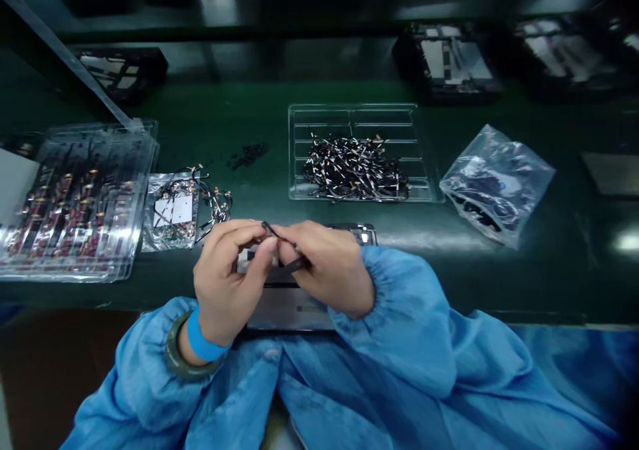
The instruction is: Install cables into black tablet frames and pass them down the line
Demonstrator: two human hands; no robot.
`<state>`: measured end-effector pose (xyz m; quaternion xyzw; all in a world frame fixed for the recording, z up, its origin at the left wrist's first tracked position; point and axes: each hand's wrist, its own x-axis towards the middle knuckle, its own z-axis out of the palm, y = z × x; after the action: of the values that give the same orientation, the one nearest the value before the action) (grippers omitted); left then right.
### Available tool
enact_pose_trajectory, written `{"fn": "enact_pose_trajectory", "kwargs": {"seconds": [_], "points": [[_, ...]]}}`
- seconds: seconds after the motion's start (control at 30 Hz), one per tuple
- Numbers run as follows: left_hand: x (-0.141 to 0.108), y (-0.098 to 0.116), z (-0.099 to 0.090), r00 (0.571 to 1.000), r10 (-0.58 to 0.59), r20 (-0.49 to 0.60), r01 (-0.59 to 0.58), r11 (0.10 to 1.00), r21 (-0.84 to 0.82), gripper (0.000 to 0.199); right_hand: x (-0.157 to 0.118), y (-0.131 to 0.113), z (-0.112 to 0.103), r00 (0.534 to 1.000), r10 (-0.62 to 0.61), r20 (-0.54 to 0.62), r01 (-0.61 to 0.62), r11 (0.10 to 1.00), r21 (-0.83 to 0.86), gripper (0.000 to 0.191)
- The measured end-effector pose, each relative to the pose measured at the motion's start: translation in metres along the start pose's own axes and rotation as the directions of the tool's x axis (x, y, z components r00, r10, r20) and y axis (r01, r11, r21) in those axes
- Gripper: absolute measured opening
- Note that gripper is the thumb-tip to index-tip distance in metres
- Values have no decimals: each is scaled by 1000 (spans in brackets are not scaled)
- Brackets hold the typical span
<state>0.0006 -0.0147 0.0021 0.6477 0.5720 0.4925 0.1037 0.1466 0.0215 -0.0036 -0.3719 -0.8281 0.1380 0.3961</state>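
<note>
So, a thin black strip [271, 229] was up between both hands' fingertips, right above a flat grey device [292, 309] at the bench's near edge. Left hand [229, 280] had it pinched at one end, right hand [327, 260] was closed on the other. A dark flat piece [295, 264] also stuck out under the right fingers, couldn't tell what it was.

Just past the hands sat a clear tray [291, 124] with a tangled heap of black cables [354, 167]. Left of that were some loose black bits [249, 156], then a small bag [151, 240] with more cabling on it, then clear stacked trays [142, 204] full of parts. A crumpled plastic bag [504, 170] lay off to the right, all on a green bench [219, 110].
</note>
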Motion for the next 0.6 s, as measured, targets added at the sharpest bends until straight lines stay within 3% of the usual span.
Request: {"fn": "enact_pose_trajectory", "kwargs": {"seconds": [0.17,0.3,0.37,0.43,0.5,0.53,0.57,0.6], "points": [[0,0,1,999,-52,-6,51,998,-27,9,-5,-5,2,989,-142,45,147,981,-128,25],[2,-2,-2,988,-152,37,156,972,-173,8,-6,-7,0,989,-112,92,120,989,-85,23],[3,-5,-4,962,-245,120,270,922,-278,8,-3,-6,-4,991,-14,133,6,998,64,20],[4,-8,-10,891,-359,277,445,810,-382,10,0,-3,-10,967,173,189,-222,933,285,16],[5,-12,-19,792,-431,433,600,681,-419,12,3,4,-19,877,402,263,-480,755,446,17],[5,-16,-26,761,-450,467,636,659,-401,13,3,8,-23,818,503,279,-572,662,485,19],[5,-21,-33,761,-469,448,633,688,-354,13,3,13,-28,765,584,271,-630,591,504,21],[4,-28,-42,799,-475,369,581,768,-270,12,3,17,-32,728,645,231,-655,555,513,22]]}}
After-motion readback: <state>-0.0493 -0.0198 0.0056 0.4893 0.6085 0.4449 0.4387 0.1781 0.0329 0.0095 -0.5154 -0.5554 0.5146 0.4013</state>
